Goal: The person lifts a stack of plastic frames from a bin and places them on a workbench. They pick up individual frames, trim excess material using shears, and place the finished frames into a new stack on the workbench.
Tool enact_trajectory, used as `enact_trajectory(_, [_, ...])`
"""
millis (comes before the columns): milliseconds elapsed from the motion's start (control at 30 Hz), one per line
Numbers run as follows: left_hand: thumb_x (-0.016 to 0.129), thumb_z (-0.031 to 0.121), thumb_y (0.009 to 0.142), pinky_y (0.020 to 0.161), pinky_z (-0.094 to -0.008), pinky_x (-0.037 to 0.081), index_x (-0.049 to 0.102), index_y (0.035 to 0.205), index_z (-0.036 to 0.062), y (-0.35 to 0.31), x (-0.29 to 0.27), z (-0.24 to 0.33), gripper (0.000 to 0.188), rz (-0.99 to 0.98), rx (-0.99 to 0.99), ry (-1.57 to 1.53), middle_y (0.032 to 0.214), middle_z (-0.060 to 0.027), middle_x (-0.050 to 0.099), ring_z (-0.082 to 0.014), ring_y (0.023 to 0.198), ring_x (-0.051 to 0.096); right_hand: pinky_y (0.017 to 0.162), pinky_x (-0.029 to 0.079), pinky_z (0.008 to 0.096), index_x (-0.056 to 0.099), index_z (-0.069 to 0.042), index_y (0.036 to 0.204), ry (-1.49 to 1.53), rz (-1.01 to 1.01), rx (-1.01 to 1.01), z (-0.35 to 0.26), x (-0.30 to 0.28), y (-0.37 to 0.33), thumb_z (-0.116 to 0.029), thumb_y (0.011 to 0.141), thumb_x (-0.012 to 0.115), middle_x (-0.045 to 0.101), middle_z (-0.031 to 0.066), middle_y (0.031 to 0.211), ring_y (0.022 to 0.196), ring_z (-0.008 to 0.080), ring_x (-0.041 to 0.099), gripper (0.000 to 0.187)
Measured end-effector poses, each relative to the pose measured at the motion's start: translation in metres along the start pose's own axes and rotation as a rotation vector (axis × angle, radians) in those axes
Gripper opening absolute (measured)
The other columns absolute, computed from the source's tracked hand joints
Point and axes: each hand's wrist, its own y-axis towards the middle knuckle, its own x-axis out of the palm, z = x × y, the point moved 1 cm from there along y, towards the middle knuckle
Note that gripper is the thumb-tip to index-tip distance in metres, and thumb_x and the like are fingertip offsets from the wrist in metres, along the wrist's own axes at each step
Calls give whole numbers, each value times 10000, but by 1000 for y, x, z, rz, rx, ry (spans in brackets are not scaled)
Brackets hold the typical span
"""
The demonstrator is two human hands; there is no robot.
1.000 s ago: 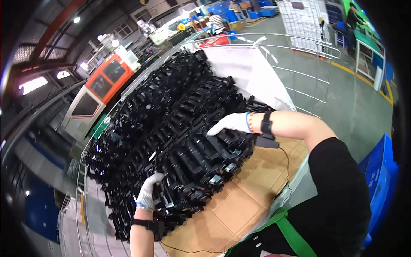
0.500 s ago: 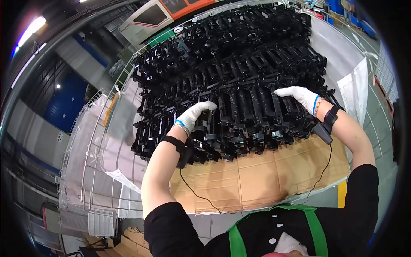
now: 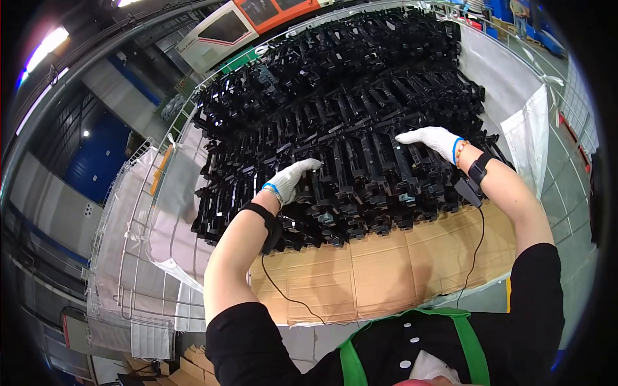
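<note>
Rows of long, narrow black plastic parts (image 3: 360, 161) stand packed side by side in layers within a large wire cage. My left hand (image 3: 291, 180), in a white knit glove with a blue cuff, grips the near row at its left-middle, its fingers bent in among the parts. Further right, my right hand (image 3: 432, 139), gloved alike, closes on the same row with thumb and fingers pointing left. Several parts stand between the two hands. The fingertips are partly hidden by the parts. Each forearm wears a black strap with a small cabled box.
Brown cardboard (image 3: 380, 270) lies in front of the rows, inside the cage. White sheeting (image 3: 528, 128) lines the wire sides. Left stands another wire cage (image 3: 112, 257); beyond the far side is an orange and white machine (image 3: 225, 29). A person (image 3: 519, 16) is at the far right.
The whole view has shifted slightly left. My right hand has moved a little left along the row, closer to my left hand, which stays at nearly the same spot.
</note>
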Motion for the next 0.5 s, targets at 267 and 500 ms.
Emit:
enact_trajectory(267, [793, 395, 869, 894, -390, 593, 733, 1106, 35, 13, -15, -15, 436, 136, 83, 71, 1060, -86, 746, -212, 980, 722, 1241, 266, 356, 719, -82, 1342, -204, 0, 23, 8, -9, 27, -534, 868, 792, 626, 142, 1474, 1444, 241, 484, 659])
enact_trajectory(500, [717, 491, 892, 926, -386, 569, 700, 1187, -32, -8, 2, 0, 601, 483, 222, 966, 1110, -143, 739, -278, 1008, 717, 1206, 322, 351, 729, -77, 1326, -134, -52, -45, 28, -20, 43, -614, 828, 795, 640, 153, 1453, 1420, 269, 506, 735])
